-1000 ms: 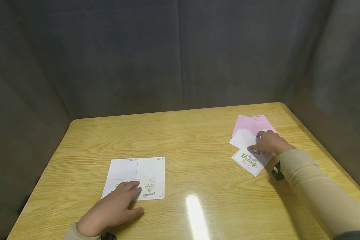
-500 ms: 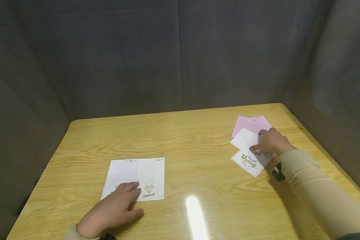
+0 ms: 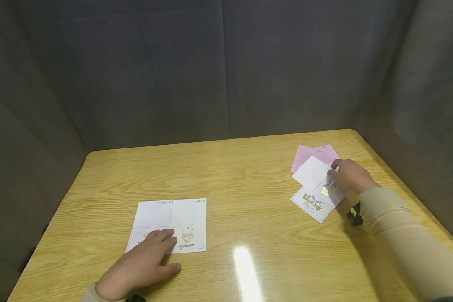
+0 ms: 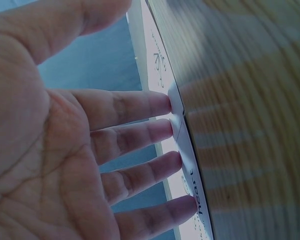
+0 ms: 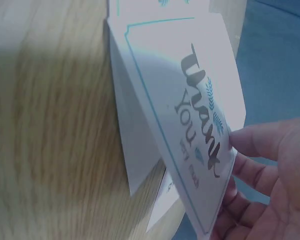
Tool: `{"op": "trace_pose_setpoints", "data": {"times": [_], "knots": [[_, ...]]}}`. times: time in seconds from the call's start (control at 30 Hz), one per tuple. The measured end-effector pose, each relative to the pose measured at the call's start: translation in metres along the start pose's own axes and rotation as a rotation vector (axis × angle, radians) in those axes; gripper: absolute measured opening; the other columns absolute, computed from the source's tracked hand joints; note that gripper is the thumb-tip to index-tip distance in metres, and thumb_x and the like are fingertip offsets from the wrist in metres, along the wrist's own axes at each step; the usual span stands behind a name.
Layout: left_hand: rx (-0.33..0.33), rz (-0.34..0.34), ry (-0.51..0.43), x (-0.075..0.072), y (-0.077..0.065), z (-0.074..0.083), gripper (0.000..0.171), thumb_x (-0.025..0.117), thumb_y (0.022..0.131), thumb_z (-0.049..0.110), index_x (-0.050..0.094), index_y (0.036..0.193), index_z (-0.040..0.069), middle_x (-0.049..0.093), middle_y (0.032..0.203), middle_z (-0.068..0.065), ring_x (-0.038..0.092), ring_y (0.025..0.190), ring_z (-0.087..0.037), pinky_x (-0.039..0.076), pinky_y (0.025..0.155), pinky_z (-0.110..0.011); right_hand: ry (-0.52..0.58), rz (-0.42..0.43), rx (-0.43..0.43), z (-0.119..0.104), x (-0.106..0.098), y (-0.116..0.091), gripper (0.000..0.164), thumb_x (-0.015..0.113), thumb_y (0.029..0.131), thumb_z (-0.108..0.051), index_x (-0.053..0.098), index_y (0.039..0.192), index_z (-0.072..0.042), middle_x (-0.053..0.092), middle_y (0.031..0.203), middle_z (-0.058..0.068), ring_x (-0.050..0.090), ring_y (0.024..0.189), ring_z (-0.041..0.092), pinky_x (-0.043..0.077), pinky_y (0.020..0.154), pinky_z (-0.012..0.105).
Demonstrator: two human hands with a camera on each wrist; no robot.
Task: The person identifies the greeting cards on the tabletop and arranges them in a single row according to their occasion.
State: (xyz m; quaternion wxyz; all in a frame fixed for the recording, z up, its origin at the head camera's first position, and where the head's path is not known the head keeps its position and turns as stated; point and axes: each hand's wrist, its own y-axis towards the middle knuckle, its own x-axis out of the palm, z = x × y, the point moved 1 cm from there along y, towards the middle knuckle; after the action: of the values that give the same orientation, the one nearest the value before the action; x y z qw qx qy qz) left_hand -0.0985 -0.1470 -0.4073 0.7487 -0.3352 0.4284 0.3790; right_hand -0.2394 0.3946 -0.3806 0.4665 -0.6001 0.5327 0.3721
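Top thank-you card [image 5: 175, 107] higher vs b4, in pinch of R hand [image 3: 350, 176]; outspread L hand [image 3: 141, 264] on cards [image 3: 190, 218].

A wooden table [image 3: 230, 180] carries white cards [image 3: 189, 214] and pink cards [image 3: 303, 155].

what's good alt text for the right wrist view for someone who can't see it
A right hand pinches the edge of a tilted, teal-bordered white "Thank You" card. Part of another teal-bordered card shows at the top edge, with a wood-grain tabletop at left.

The head camera looks down (2 wrist-worn, close).
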Motion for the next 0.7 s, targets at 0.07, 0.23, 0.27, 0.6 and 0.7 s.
{"op": "trace_pose_setpoints", "data": {"times": [0.07,0.23,0.27,0.6,0.7], "knots": [[-0.001,-0.001,0.004,0.0,0.0,0.0,0.066,0.081,0.088,0.04,0.064,0.133,-0.005,0.05,0.149,-0.021,0.044,0.138,-0.041,0.04,0.11,-0.059,0.015,0.004,-0.006,0.003,-0.003,-0.001,0.04,0.048,0.101,-0.02,0.057,0.121,0.013,0.063,0.108,0.03,0.058,0.09,0.039,0.049,0.075,0.052],[0.004,0.001,0.008,0.0,0.0,0.001,0.065,0.08,0.088,0.04,0.064,0.133,-0.005,0.051,0.149,-0.021,0.044,0.138,-0.041,0.04,0.11,-0.058,0.083,-0.008,-0.002,0.009,-0.008,-0.004,0.04,0.048,0.103,-0.018,0.057,0.12,0.017,0.062,0.112,0.034,0.058,0.095,0.042,0.049,0.081,0.054],[0.006,0.003,0.009,-0.001,0.0,0.001,0.065,0.08,0.088,0.04,0.064,0.133,-0.005,0.051,0.149,-0.021,0.044,0.138,-0.042,0.04,0.11,-0.058,0.102,-0.009,0.0,0.009,-0.009,-0.005,0.04,0.048,0.104,-0.018,0.057,0.121,0.017,0.061,0.113,0.034,0.057,0.097,0.043,0.049,0.082,0.055],[0.011,0.01,0.008,-0.001,-0.001,0.001,0.065,0.079,0.089,0.039,0.064,0.133,-0.006,0.05,0.149,-0.021,0.044,0.138,-0.041,0.04,0.11,-0.058,0.225,-0.008,-0.018,0.006,-0.021,-0.016,0.034,0.052,0.104,-0.016,0.058,0.115,0.015,0.062,0.105,0.027,0.055,0.097,0.041,0.047,0.08,0.05],[0.012,0.003,0.004,-0.001,0.0,0.001,0.065,0.079,0.089,0.039,0.063,0.134,-0.006,0.05,0.149,-0.022,0.044,0.138,-0.041,0.04,0.11,-0.058,0.253,-0.009,-0.026,0.005,-0.023,-0.018,0.032,0.051,0.105,-0.017,0.058,0.113,0.013,0.061,0.102,0.024,0.054,0.098,0.039,0.046,0.08,0.048]]}}
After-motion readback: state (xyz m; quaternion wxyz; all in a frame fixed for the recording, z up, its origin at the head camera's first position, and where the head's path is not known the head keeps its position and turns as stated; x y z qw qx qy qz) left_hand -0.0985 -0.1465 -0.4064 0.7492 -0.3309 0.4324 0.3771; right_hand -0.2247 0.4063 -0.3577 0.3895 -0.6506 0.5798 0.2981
